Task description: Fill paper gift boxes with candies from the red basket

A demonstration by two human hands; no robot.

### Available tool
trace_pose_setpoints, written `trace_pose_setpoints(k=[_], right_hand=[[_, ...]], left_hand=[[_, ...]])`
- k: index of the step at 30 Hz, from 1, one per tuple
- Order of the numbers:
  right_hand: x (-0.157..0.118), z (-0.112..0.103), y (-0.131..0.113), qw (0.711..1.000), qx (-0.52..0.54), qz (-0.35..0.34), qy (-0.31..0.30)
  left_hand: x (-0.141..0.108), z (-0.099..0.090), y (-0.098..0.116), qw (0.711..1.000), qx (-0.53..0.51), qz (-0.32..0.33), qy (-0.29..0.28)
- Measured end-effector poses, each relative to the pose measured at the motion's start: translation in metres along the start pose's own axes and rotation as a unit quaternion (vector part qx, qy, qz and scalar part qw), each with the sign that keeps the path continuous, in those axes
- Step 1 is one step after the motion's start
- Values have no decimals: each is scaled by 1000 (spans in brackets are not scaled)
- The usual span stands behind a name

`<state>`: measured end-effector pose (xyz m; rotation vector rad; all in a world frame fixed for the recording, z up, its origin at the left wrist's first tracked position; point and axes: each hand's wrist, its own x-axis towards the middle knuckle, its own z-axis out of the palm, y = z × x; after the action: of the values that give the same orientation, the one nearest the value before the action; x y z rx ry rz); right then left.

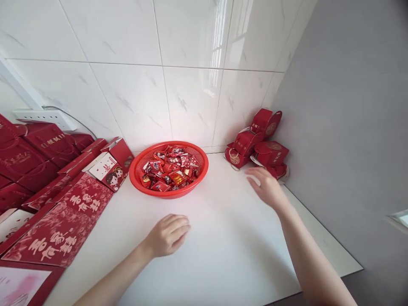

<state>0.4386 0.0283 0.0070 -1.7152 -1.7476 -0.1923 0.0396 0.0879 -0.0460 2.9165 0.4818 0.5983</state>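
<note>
Red gift boxes (63,225) line the left of the white tabletop (219,259), which gives moving room from there across to the grey panel (338,127) at right. Near the tiled wall (137,97) sits a red basket (168,194) heaped with wrapped sweets (174,170); farther right, small red boxes (247,142) are piled in the corner. The left hand (168,236) is before the basket, fingers curled; I can't tell whether it grips anything. The right hand (266,187), released, thumb apart, stretches toward the small red boxes.

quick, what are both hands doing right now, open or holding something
Left hand: loosely curled, palm hidden, so can't tell if it holds anything.
Right hand: open, nothing seen in it, near the red boxes.
</note>
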Motion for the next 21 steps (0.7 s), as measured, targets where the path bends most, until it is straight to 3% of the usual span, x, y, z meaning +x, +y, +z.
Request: trace_pose_setpoints(k=[2,5,9,13,17,21], right_hand=[[13,-6,27,993,-74,80,48],[32,-4,52,969,-174,171,27],[52,11,64,952,-256,167,-10],[60,19,75,943,-288,165,-17],[63,-2,79,949,-255,175,59],[60,-44,50,952,-195,146,187]], left_hand=[[-4,15,12,997,-43,-38,-55],[6,25,20,985,-68,-114,-113],[29,39,20,972,-73,-162,-156],[40,54,20,969,-72,-191,-138],[39,55,22,971,-79,-187,-123],[35,51,22,976,-79,-177,-101]])
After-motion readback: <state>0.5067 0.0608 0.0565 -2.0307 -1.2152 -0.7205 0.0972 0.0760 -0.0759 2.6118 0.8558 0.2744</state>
